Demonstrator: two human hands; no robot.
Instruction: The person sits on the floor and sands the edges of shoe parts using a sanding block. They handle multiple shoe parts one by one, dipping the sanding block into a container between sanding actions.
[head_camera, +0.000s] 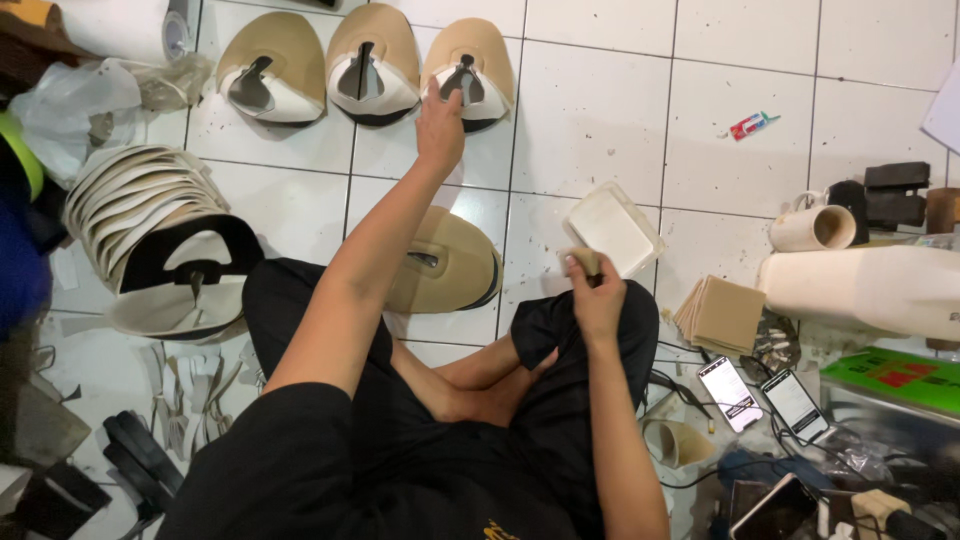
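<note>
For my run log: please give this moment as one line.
left hand: touching right-most beige shoe upper | right hand: holding small beige piece | floor: white tray

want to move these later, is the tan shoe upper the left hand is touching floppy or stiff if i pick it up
Probably light and fairly flexible: the tan shoe upper the left hand touches is thin sheet, yet it holds a domed shape on the tiled floor. It looks unlikely to roll, lying flat-edged.

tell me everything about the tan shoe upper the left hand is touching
The rightmost tan shoe upper of three in a row lies flat on the white tiled floor. It is a rounded tan piece with a white inner lining, a dark lower edge and a dark slot at its middle. The left hand rests fingertips on its lower middle.
</note>
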